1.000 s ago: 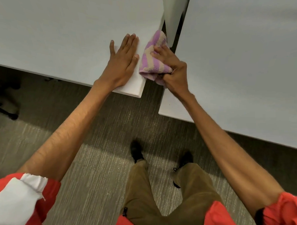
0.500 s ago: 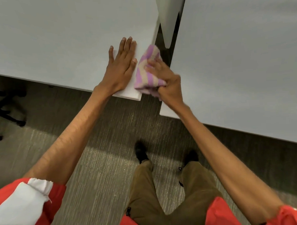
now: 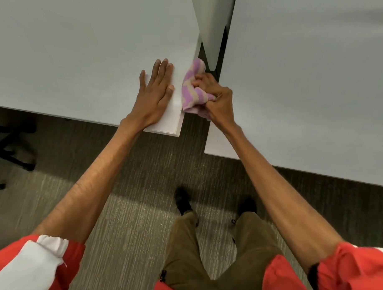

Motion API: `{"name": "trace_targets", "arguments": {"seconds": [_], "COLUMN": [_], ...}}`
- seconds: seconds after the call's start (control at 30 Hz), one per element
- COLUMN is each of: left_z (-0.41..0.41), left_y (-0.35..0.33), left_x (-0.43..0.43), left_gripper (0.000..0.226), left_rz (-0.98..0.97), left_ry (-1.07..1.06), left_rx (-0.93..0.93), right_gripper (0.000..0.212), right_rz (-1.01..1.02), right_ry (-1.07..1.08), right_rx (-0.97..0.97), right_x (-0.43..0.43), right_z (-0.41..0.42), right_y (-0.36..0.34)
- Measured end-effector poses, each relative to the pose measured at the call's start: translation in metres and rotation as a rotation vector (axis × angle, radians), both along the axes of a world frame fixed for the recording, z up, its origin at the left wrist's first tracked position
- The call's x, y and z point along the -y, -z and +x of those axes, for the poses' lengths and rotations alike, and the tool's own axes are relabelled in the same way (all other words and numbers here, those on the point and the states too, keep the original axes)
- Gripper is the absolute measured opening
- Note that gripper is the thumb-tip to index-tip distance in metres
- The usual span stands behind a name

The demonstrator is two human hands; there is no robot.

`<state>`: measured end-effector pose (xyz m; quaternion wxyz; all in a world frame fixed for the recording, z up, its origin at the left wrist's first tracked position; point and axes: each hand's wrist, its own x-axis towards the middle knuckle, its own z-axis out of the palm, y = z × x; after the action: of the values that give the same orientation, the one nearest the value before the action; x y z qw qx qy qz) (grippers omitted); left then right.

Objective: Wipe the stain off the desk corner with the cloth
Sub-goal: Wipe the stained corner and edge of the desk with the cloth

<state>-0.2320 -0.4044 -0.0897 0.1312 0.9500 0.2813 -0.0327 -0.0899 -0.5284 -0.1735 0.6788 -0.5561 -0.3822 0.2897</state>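
Observation:
A pale grey desk (image 3: pixel 74 62) fills the upper left, and its near right corner (image 3: pixel 174 126) juts toward me. My left hand (image 3: pixel 156 94) lies flat on that corner, fingers apart, holding nothing. My right hand (image 3: pixel 217 96) is clenched on a bunched purple and cream striped cloth (image 3: pixel 192 88), which presses against the desk's right edge just beyond the corner. No stain shows on the visible surface.
A second grey desk (image 3: pixel 314 75) stands on the right, separated by a narrow gap with a pale divider panel (image 3: pixel 212 24) in it. Grey carpet (image 3: pixel 133 179), my legs and shoes lie below. A black chair base (image 3: pixel 4 155) sits at the far left.
My right hand has gone from open fingers over the cloth to a tight fist on it and slid along the desk's right edge. My left hand stays flat on the corner.

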Motion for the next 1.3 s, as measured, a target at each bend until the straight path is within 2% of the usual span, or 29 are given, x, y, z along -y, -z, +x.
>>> {"name": "trace_targets", "arguments": {"seconds": [0.07,0.2,0.37,0.47,0.53,0.7,0.77,0.83,0.9,0.97,1.03,1.1,1.3], "left_z": [0.0,0.0,-0.001,-0.001,0.0,0.0,0.0,0.0,0.0,0.0,0.0,-0.001,0.0], "left_y": [0.001,0.006,0.008,0.007,0.006,0.005,0.004,0.003,0.003,0.003,0.005,0.006,0.002], "left_x": [0.0,-0.003,-0.003,-0.004,-0.003,-0.002,-0.001,0.0,0.0,-0.001,-0.001,-0.002,-0.002], "left_gripper": [0.058,0.057,0.057,0.057,0.057,0.057,0.056,0.056,0.056,0.056,0.056,0.056,0.062], "left_rz": [-0.001,-0.003,0.005,-0.008,-0.016,-0.006,-0.013,-0.023,-0.03,-0.03,-0.02,-0.018,-0.041], "left_ry": [-0.003,-0.003,-0.012,-0.016,-0.012,-0.017,-0.019,-0.018,-0.018,-0.02,-0.019,-0.017,-0.013], "left_rx": [0.007,0.015,0.023,0.009,0.008,0.006,0.018,0.024,0.025,0.027,0.023,0.012,0.001], "right_gripper": [0.046,0.031,0.04,0.048,0.045,0.04,0.035,0.03,0.023,0.025,0.036,0.041,0.029], "right_rz": [0.003,-0.003,0.041,0.034,0.021,-0.011,-0.079,-0.194,-0.198,-0.153,-0.136,-0.171,-0.252], "right_ry": [-0.021,-0.158,-0.28,-0.175,-0.079,-0.057,0.019,0.147,0.249,0.196,0.112,0.159,0.221], "right_rx": [-0.031,-0.192,-0.134,-0.057,-0.036,0.034,-0.044,-0.23,-0.31,-0.309,-0.334,-0.314,-0.291], "right_x": [0.01,0.049,0.081,0.066,0.053,0.071,0.08,0.084,0.082,0.072,0.064,0.06,0.014], "right_z": [-0.011,-0.053,-0.102,-0.128,-0.131,-0.112,-0.099,-0.086,-0.077,-0.084,-0.102,-0.116,-0.06], "right_y": [0.005,0.025,0.038,0.017,0.003,0.008,0.015,0.016,0.01,-0.005,-0.019,-0.025,-0.031]}}
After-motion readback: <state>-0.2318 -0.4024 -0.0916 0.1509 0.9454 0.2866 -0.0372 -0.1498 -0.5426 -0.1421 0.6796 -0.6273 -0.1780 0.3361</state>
